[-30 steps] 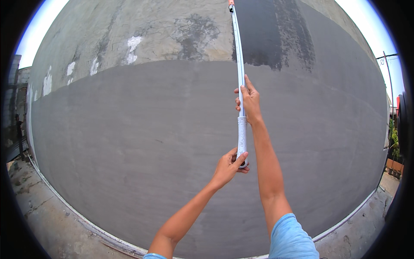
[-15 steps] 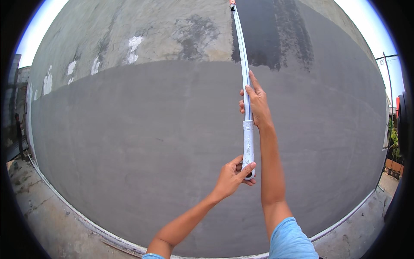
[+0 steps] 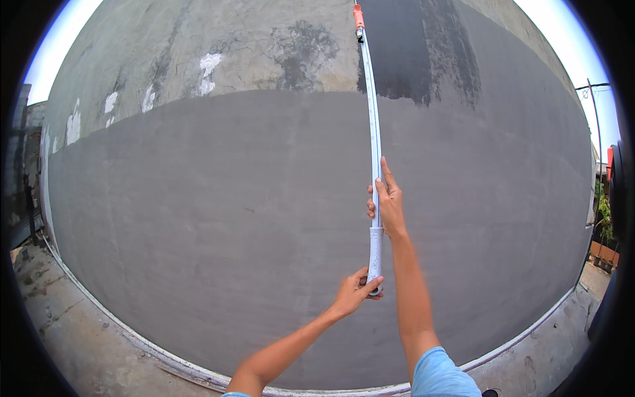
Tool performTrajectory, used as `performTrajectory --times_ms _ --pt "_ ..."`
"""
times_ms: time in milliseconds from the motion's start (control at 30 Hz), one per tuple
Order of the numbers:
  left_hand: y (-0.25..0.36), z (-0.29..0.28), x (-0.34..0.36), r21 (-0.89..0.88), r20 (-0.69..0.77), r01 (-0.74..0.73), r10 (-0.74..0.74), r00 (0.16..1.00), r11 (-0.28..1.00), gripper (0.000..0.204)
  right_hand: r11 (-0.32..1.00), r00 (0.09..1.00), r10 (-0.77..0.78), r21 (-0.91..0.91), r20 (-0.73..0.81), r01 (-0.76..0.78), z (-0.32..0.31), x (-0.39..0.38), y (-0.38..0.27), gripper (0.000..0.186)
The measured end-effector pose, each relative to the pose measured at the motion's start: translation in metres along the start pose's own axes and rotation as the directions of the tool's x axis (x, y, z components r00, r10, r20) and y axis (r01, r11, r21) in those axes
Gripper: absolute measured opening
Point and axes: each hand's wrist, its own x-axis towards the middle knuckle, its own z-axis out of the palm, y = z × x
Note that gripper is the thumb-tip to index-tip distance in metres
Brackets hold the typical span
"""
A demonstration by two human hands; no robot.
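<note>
Head view, from where I stand: the left hand has its fingers closed round a white pole near its bottom; the right hand clasps it higher, before the grey wall.

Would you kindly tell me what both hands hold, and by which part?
A long white pole: left hand on its thicker lower end, right hand on the shaft above.

The head-worn fisheye camera looks along the nearby pole at the grey wall across most of its view.
</note>
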Motion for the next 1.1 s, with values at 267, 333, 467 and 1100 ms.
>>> performTrajectory --times_ms 267,333,467,1100 --pt "0.051 0.024 -0.044 0.099 0.062 0.041 -0.048 0.997 0.994 0.047 0.999 0.998 -0.031 -0.038 0.051 0.033 0.008 -0.031 -0.059 0.052" --pt "0.079 0.028 -0.034 0.092 0.106 0.035 -0.044 0.993 0.995 0.05 0.996 0.998 -0.05 -0.073 0.045 0.053 0.01 -0.015 -0.078 0.053" --pt "0.122 0.023 -0.011 0.113 0.1 0.005 -0.016 0.995 0.994 0.053 0.987 0.995 -0.083 -0.135 0.049 0.089 0.024 0.022 -0.107 0.055" --pt "0.065 -0.004 -0.053 0.437 0.187 0.195 -0.3 0.935 0.878 0.061 0.995 0.997 0.041 -0.095 0.07 -0.035 0.015 -0.052 -0.04 0.055"
